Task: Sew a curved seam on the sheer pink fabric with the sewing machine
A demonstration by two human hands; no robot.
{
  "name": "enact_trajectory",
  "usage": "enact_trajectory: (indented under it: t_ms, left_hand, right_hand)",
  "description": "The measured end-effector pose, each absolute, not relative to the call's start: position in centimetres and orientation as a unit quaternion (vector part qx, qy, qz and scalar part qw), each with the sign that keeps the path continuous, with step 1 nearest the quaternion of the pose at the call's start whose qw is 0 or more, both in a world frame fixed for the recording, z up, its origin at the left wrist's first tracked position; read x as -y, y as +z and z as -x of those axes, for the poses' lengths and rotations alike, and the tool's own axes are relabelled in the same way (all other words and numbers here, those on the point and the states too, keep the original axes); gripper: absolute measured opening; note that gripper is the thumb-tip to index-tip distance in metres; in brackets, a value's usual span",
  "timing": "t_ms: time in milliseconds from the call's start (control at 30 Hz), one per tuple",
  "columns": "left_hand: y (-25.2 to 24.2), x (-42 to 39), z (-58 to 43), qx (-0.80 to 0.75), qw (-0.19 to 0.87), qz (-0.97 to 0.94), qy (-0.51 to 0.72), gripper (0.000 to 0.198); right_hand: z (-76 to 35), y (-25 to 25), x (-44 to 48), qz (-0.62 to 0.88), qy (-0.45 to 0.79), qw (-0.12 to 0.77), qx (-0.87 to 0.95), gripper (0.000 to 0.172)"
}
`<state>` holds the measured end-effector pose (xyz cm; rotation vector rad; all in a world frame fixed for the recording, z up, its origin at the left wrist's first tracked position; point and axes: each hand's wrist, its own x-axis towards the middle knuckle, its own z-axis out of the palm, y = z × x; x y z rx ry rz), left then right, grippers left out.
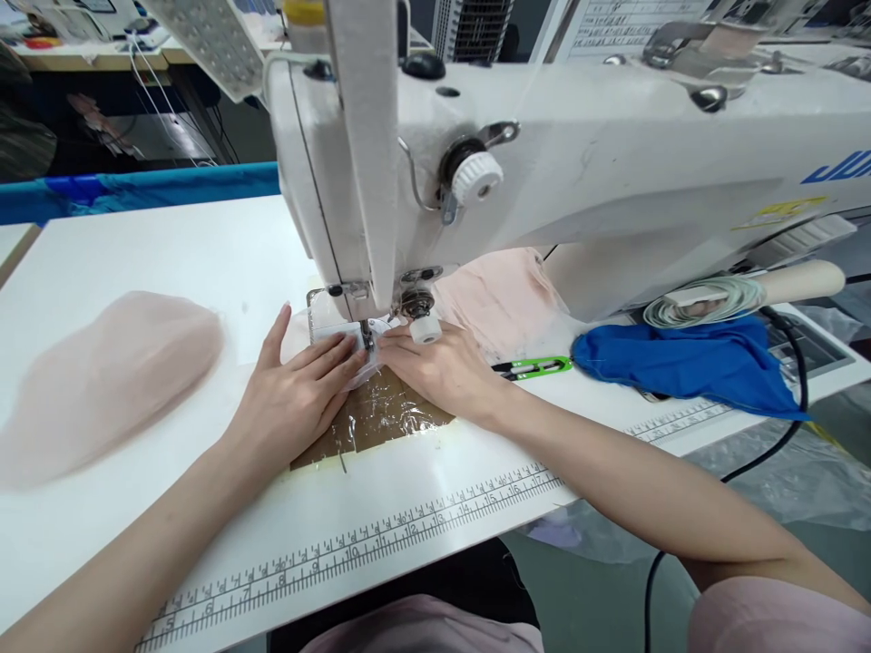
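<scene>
Both hands lie flat at the needle of the white sewing machine [612, 172], which stands along the far edge of the table [170, 245]. The left hand [296, 394] presses a small piece of sheer pale fabric [359, 370] down with spread fingers; its grip closes on nothing, palm and fingertips simply pinning the cloth. The right hand [442, 367] rests just beside it on the other side of the presser foot, fingertips on the same piece, likewise flat and holding nothing.

The fabric sits under the foot, on a glossy brown taped patch [381, 419] near the middle of the table. It looks very thin, light and limp, likely to slide on the shiny tape and to pucker or fray if pulled, so flat fingertip pressure close to the needle suits it better than pinching.

A heap of similar sheer fabric [102, 381] lies toward the left edge. Green thread snips [537, 366] and a blue cloth [687, 363] lie to the right.
</scene>
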<state>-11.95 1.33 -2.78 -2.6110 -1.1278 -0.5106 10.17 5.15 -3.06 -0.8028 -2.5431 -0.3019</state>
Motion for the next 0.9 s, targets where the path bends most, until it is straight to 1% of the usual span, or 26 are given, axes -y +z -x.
enact_trajectory:
  t_ms: [167, 200, 300, 333, 400, 467, 533, 567, 600, 667, 733, 800, 900]
  left_hand:
    - [-2.5, -1.3, 12.0, 0.39, 0.117, 0.897, -0.171, 0.035]
    - [-2.4, -1.3, 12.0, 0.39, 0.116, 0.897, -0.173, 0.039]
    - [-2.0, -0.9, 12.1, 0.405, 0.123, 0.893, -0.155, 0.057]
    - [-1.8, -0.6, 12.0, 0.408, 0.137, 0.891, -0.145, 0.059]
    - [-1.2, 0.0, 12.0, 0.397, 0.176, 0.889, -0.147, 0.048]
    - [-0.7, 0.5, 11.9, 0.376, 0.207, 0.886, -0.174, 0.028]
    - [-0.5, 0.4, 12.0, 0.37, 0.21, 0.884, -0.194, 0.015]
    - [-0.5, 0.2, 12.1, 0.374, 0.204, 0.884, -0.195, 0.014]
    - [-0.6, 0.0, 12.2, 0.376, 0.193, 0.886, -0.188, 0.017]
    - [-1.0, -0.6, 12.4, 0.375, 0.16, 0.897, -0.171, 0.027]
    - [-1.3, -0.9, 12.6, 0.374, 0.121, 0.905, -0.159, 0.034]
    - [-1.5, -1.0, 12.8, 0.386, 0.085, 0.904, -0.16, 0.037]
    - [-1.6, -0.9, 12.9, 0.399, 0.051, 0.9, -0.17, 0.04]
  right_hand:
    - [-10.0, -3.1, -5.3, 0.292, -0.085, 0.222, 0.927, 0.028]
    - [-10.0, -3.1, -5.3, 0.292, -0.083, 0.222, 0.927, 0.028]
    - [-10.1, -3.2, -5.5, 0.293, -0.097, 0.24, 0.92, 0.028]
    - [-10.2, -3.2, -5.5, 0.289, -0.106, 0.252, 0.917, 0.029]
    - [-10.2, -3.1, -5.3, 0.278, -0.126, 0.282, 0.91, 0.031]
    - [-10.2, -2.9, -4.8, 0.266, -0.141, 0.31, 0.902, 0.032]
    - [-9.9, -2.8, -4.2, 0.247, -0.135, 0.334, 0.9, 0.031]
    - [-9.7, -2.8, -3.9, 0.234, -0.124, 0.339, 0.903, 0.03]
    - [-9.6, -2.7, -3.6, 0.223, -0.11, 0.336, 0.909, 0.029]
    - [-9.3, -2.6, -3.1, 0.216, -0.096, 0.307, 0.922, 0.029]
    - [-9.3, -2.5, -2.7, 0.237, -0.108, 0.274, 0.926, 0.029]
    - [-9.3, -2.2, -2.4, 0.253, -0.112, 0.263, 0.924, 0.029]
    - [-9.2, -1.9, -1.8, 0.258, -0.076, 0.247, 0.931, 0.027]
